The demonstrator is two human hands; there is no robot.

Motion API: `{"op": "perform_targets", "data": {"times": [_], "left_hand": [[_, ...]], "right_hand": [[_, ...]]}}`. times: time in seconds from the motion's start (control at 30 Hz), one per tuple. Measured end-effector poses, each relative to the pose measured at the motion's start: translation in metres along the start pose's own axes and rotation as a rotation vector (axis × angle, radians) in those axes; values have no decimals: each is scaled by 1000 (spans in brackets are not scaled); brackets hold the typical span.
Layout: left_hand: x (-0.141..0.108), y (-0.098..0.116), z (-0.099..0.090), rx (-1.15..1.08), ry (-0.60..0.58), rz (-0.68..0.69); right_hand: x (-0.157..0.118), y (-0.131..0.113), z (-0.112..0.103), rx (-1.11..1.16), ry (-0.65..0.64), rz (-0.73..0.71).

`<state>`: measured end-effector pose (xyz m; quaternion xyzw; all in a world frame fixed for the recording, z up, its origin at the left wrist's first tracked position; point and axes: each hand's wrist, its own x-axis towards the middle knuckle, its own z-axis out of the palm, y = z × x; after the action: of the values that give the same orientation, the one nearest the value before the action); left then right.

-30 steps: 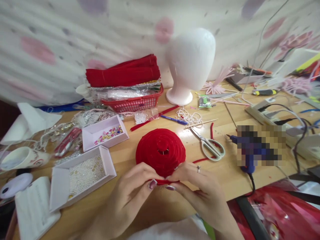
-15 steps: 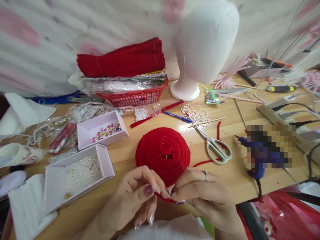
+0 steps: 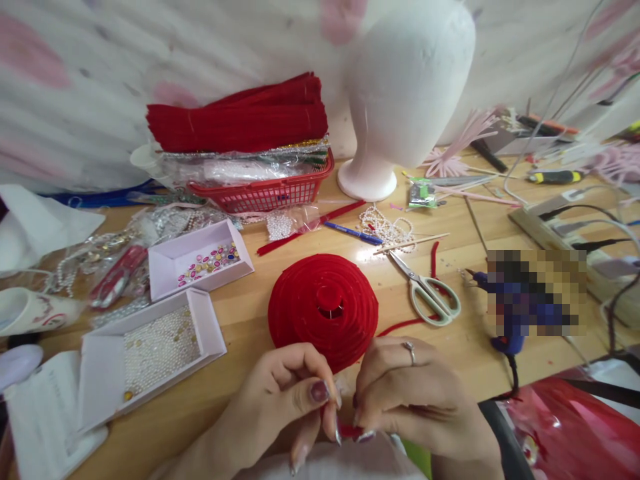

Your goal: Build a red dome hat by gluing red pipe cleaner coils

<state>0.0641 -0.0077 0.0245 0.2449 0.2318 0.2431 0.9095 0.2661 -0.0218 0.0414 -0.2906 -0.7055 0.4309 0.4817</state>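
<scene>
Close in front of me, my left hand (image 3: 295, 400) and my right hand (image 3: 410, 393) come together at the fingertips. Between them is a short red fuzzy strip (image 3: 351, 431), pinched by the fingers of both hands and partly hidden by them. Just beyond the hands lies a round, coiled red disc (image 3: 325, 313) with a raised centre that has a small opening. Scissors (image 3: 433, 299) with pale handles rest to its right, over a thin red strip (image 3: 400, 327).
White trays of gems (image 3: 235, 270) and pearls (image 3: 160, 347) stand left. Behind are a red basket (image 3: 270, 195) with red stems and a white foam head (image 3: 410, 87). A blue glue gun (image 3: 510, 340) and power strip (image 3: 540, 233) lie right.
Both hands have moved slightly down, toward my body, with the red strip. The left hand has also shifted a little right. The whole view has drifted slightly.
</scene>
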Motion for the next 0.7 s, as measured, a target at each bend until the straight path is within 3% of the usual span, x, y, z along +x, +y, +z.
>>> {"op": "perform_targets", "data": {"times": [0.1, 0.17, 0.3, 0.37, 0.5, 0.7], "left_hand": [[3, -1, 1, 37, 4, -9], [3, 0, 3, 107, 65, 55], [-2, 12, 1, 557, 496, 489], [-5, 19, -6, 844, 615, 713], [-7, 30, -21, 1349, 569, 913], [0, 31, -26, 1685, 356, 931]], "right_hand": [[2, -2, -4, -40, -51, -10], [3, -2, -10, -92, -51, -6], [11, 1, -24, -314, 58, 11], [15, 5, -29, -405, 97, 12], [21, 11, -31, -461, 83, 53], [20, 10, -29, -491, 47, 189]]}}
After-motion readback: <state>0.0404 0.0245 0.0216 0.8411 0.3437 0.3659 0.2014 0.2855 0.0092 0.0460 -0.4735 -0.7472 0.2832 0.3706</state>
